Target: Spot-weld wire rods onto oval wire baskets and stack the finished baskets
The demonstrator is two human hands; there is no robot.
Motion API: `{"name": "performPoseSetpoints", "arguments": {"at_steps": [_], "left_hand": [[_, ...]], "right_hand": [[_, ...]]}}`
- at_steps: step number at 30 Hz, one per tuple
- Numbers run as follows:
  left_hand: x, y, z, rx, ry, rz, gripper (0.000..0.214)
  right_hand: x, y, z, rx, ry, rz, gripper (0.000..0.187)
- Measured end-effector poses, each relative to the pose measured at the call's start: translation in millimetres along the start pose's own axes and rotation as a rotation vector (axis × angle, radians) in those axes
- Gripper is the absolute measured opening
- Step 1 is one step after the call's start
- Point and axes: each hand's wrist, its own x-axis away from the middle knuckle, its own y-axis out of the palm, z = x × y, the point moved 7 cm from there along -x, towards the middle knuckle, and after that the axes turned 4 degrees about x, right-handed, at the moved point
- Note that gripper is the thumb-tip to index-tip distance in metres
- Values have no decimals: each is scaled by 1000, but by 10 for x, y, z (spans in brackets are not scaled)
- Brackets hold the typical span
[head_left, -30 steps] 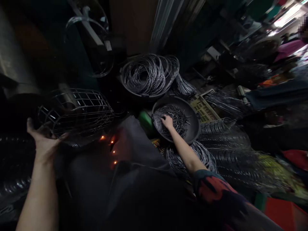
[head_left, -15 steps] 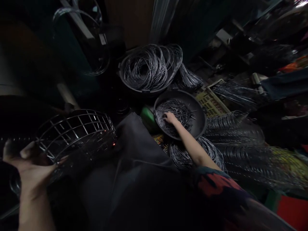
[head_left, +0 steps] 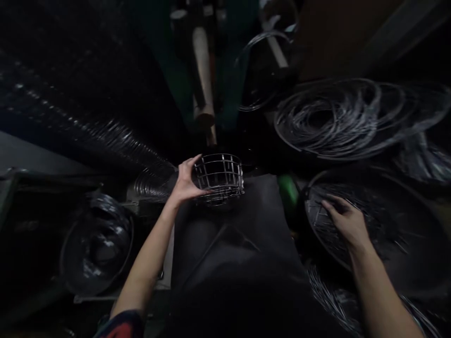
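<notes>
A round wire basket point(head_left: 225, 174) stands in front of me, over the dark cloth point(head_left: 229, 239) on my lap. Its left side is gripped by my left hand point(head_left: 185, 183), thumb low and fingers along the rim. Over the wide dark pan point(head_left: 426, 263) to the right, my right hand point(head_left: 347, 223) is closed in a pinch near the pan's left side. Short metal wire pieces point(head_left: 382, 225) lie loose in that pan. Whatever the right fingertips hold is too thin and dark to make out.
Large coils of wire point(head_left: 338, 117) fill a basin behind the pan. A wooden-handled machine part point(head_left: 202, 75) hangs beyond the basket. At left are stacked wire rings point(head_left: 151, 183) and a round tub point(head_left: 97, 249) with shiny contents. A green object point(head_left: 288, 192) sits beside the pan.
My view has swung left, so the basket now appears near the middle. My right hand has lifted slightly from the wire pieces; my left hand stays at the basket.
</notes>
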Motion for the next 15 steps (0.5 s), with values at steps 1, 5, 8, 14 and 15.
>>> {"name": "performPoseSetpoints", "arguments": {"at_steps": [1, 5, 8, 14, 15], "left_hand": [[-1, 11, 8, -8, -14, -12, 109], [10, 23, 66, 15, -39, -13, 102], [-9, 40, 110, 21, -17, -32, 96], [-112, 119, 233, -75, 97, -57, 77], [-121, 132, 260, -97, 125, -62, 73]], "right_hand": [[97, 129, -95, -82, 2, -21, 32], [573, 877, -491, -148, 48, -315, 44], [675, 1156, -862, -182, 63, -451, 50], [564, 1353, -2211, -180, -272, -894, 26], [547, 1399, -2380, -123, -353, -894, 22]]}}
